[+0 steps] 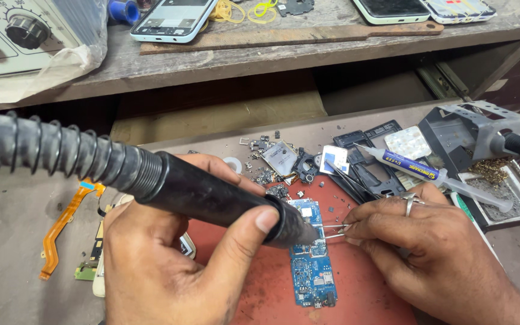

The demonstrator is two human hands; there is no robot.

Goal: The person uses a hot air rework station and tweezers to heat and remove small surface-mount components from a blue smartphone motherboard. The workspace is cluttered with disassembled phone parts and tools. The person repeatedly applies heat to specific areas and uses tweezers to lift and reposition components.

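Note:
My left hand (pixel 170 253) grips a black hot-air handpiece (pixel 212 195) with a coiled spring hose (pixel 49 147) running off to the left. Its nozzle points down at the upper part of a blue phone circuit board (pixel 313 274) lying on a red mat (pixel 272 289). My right hand (pixel 428 247), with a ring on one finger, pinches metal tweezers (pixel 334 230) whose tips reach the board right beside the nozzle.
Small metal shields and loose parts (pixel 281 159) lie behind the board, with a syringe of paste (pixel 416 170), a grey iron stand (pixel 470 129) and an orange flex cable (pixel 61 225). On the wooden shelf above sit phones (pixel 173 21) and a control unit (pixel 13 33).

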